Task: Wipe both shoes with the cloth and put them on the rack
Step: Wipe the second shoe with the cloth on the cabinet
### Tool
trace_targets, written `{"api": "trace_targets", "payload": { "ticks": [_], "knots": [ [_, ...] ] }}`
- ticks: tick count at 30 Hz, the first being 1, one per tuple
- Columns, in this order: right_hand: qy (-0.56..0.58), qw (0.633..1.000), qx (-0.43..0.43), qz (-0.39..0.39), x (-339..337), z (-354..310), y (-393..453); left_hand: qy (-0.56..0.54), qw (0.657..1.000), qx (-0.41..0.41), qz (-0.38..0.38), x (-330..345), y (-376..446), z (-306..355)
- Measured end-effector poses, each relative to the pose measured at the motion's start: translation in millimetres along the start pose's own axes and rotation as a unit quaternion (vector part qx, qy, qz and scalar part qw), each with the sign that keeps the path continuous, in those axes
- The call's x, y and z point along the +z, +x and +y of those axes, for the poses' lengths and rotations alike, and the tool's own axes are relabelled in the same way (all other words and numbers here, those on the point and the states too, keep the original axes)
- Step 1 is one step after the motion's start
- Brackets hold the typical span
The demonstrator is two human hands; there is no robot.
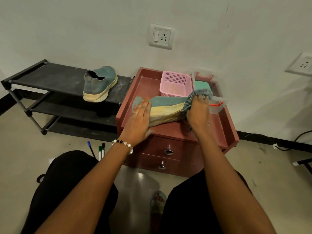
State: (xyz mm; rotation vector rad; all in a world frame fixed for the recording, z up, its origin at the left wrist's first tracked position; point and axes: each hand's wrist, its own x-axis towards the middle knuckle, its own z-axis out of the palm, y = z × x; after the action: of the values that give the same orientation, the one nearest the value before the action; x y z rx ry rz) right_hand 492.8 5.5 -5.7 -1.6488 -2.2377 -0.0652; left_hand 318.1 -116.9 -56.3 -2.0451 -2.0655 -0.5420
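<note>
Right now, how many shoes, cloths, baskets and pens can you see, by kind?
Shoes: 2, one on the rack top shelf, one on the drawer unit
Cloths: 1, gripped by the right hand
Pink baskets: 1
Pens or markers on the floor: 3
Total: 7

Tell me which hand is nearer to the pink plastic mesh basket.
Right. The right hand, gripping the grey cloth, sits just off the pink plastic mesh basket's near right corner; the left hand presses the teal shoe's toe farther left.
</note>
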Motion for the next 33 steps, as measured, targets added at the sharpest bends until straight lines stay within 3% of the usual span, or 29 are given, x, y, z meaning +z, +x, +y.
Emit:
{"api": "trace_targets", "payload": {
  "ticks": [5,11,13,17,20,27,33],
  "knots": [
    [-0.020,0.990,-0.127,-0.056,4.3,-53.9,-46.8,-0.007,1.000,-0.012,-0.015,-0.3,-0.9,2.0],
    [0.217,0.950,-0.194,-0.114,7.2,-78.4,-66.7,-0.033,0.999,-0.030,-0.009,2.9,-8.5,0.4],
    [0.183,0.945,-0.237,-0.130,3.3,-66.6,-61.6,-0.017,0.999,-0.027,-0.022,2.7,-7.9,2.1],
    [-0.011,0.945,-0.308,-0.112,-4.0,-32.8,-31.2,-0.010,1.000,-0.020,-0.015,-1.1,-2.5,3.1],
    [-0.067,0.956,-0.275,-0.077,-9.0,-11.8,-12.3,-0.011,1.000,-0.015,-0.012,-3.1,-1.0,1.3],
    [-0.011,0.983,-0.177,0.047,-1.2,20.8,17.4,0.013,1.000,0.003,-0.007,-0.4,-3.6,2.5],
    [0.061,0.996,-0.031,0.055,-3.9,33.7,16.6,0.016,1.000,0.014,-0.006,-0.1,-4.9,2.3]
  ]
}}
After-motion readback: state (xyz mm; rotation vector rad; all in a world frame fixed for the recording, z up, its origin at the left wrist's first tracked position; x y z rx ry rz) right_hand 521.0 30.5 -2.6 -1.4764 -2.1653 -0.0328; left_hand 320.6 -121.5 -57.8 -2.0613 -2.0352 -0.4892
